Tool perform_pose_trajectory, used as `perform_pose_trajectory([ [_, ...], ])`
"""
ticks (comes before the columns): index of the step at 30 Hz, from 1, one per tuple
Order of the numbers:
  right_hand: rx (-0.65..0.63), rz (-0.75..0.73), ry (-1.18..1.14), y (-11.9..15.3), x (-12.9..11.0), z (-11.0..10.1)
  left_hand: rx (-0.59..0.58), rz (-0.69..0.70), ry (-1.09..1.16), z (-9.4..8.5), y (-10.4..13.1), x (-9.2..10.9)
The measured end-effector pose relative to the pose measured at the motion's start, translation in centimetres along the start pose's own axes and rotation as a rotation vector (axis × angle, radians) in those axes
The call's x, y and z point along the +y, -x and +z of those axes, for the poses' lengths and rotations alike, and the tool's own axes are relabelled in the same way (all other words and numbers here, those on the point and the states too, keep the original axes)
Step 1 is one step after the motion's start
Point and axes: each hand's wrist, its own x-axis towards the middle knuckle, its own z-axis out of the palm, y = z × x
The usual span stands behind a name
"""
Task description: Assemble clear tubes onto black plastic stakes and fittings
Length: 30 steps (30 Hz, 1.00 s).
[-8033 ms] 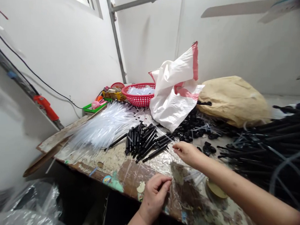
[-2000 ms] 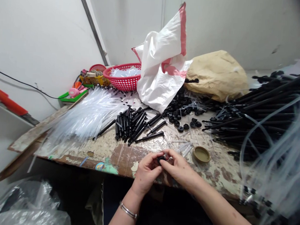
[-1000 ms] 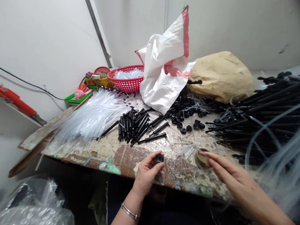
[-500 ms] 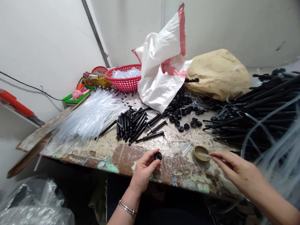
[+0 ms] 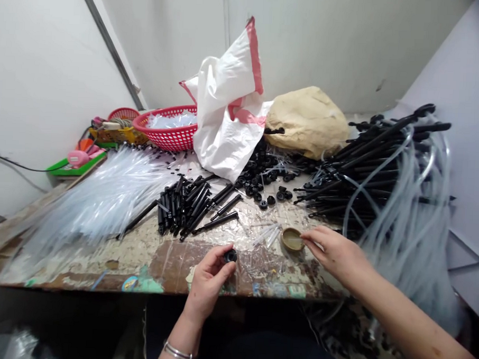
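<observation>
My left hand (image 5: 208,277) is closed, pinching a round black plastic cap (image 5: 231,256) between thumb and fingers above the front edge of the table. At the rim of a small olive-brown bowl (image 5: 287,247), my right hand (image 5: 335,255) pinches a short, thin clear tube (image 5: 296,237) whose far end reaches into the bowl. What the bowl holds is hard to make out. Several short clear tubes (image 5: 269,236) lie just left of it. Behind them is a heap of black caps (image 5: 259,186), and further left a pile of short black rods (image 5: 191,204).
Long clear tubes (image 5: 99,194) spread over the table's left side. A red basket (image 5: 165,136), a white sack (image 5: 226,115) and a tan bag (image 5: 308,119) stand at the back. Long black rods (image 5: 363,163) and hanging clear tubing (image 5: 407,229) crowd the right. The table (image 5: 172,261) is worn.
The view has swung right, so everything appears further left. My right fingertips are slightly closer to the bowl with the tube. My left hand keeps its pinch on the cap.
</observation>
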Motion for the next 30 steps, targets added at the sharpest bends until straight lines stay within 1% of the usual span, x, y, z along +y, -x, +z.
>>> perform_pose_trajectory([
  [4, -0.035, -0.057, 0.053, -0.1, 0.3, 0.1, 0.028, 0.051, -0.005, 0.4, 0.2, 0.5],
  [7, -0.076, -0.094, 0.082, -0.1, 0.8, 0.4, 0.017, 0.089, -0.006, 0.6, 0.3, 0.7],
  [12, -0.077, -0.124, 0.078, -0.3, 1.2, 0.9, 0.013, 0.093, -0.013, 0.8, 0.3, 0.3],
  [14, -0.082, -0.102, 0.057, -0.3, 0.9, 0.7, 0.029, 0.100, -0.066, 0.8, 0.4, 0.3],
  [18, -0.058, 0.021, -0.008, -0.2, 0.4, -0.1, 0.046, 0.178, -0.157, 1.0, 0.4, 0.7],
  [21, -0.057, 0.056, -0.112, 0.1, 0.1, -0.3, 0.047, 0.247, -0.161, 1.2, 0.4, 1.0],
  [23, -0.067, 0.092, -0.184, 0.2, 0.0, -0.4, 0.049, 0.257, -0.151, 1.2, 0.4, 1.1],
  [26, -0.090, 0.137, -0.265, 0.4, -0.4, -0.5, 0.057, 0.206, -0.115, 1.3, 0.7, 0.9],
  [30, -0.085, 0.099, -0.341, 0.6, -0.4, -0.1, 0.060, 0.040, 0.073, 1.1, 0.9, 0.9],
])
